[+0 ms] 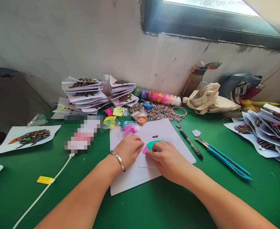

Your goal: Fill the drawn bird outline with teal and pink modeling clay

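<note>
Both my hands rest on a small white card (146, 162) lying on a stack of white paper (130, 181). My right hand (167, 159) has its fingers curled and pressed together on a teal clay shape (153, 144) with a pink clay piece (145, 150) at its left end. My left hand (129, 149), with a silver bangle on the wrist, is loosely closed and holds the card down beside the pink piece. A single sunflower seed (155, 136) lies on the paper just beyond the clay.
On the green table (22, 194) are a heap of sunflower seeds (160, 112), small bags of coloured clay (130, 128), stacks of finished seed pictures (84, 93), a black pen (190, 143), a blue craft knife (226, 159), a white cable (41, 194) and a cloth bag (208, 98).
</note>
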Tool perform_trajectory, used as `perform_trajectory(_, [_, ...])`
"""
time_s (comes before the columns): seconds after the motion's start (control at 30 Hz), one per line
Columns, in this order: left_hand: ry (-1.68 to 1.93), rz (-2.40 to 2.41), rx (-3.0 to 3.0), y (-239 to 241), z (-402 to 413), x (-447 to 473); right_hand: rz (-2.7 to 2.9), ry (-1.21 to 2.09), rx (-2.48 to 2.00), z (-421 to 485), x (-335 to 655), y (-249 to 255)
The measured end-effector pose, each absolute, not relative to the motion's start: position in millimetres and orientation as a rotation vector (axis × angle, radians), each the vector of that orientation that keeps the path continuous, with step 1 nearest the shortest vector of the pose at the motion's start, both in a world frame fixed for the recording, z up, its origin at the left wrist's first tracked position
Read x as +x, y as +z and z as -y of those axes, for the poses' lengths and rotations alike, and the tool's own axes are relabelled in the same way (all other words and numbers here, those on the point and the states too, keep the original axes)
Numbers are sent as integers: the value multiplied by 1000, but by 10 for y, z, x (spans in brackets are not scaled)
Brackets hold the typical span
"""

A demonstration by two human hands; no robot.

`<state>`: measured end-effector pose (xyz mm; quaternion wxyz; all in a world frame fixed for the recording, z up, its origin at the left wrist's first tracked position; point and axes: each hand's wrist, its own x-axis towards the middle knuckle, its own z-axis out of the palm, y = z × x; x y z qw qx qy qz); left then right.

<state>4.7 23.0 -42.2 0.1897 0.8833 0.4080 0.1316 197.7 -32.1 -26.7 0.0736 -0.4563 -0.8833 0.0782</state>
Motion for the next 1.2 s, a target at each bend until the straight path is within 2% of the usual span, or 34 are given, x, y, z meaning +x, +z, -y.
perform_trajectory(0.43, [393, -1141, 2486, -426, -227, 45, 2641, 285, -1347, 331, 1968, -266])
perform_trajectory(0.8, [387, -1134, 2480, -404, -219, 52, 2636, 178, -1378, 298, 1966, -295])
perform_trajectory(1.07, [390, -1139, 2487, -420, -224, 44, 2667, -16, -1419, 244, 1969, -361])
perform_trajectory(1.2, [396, -1137, 2484, -410, -225, 47, 2625, 55, -1434, 217, 1982, -360])
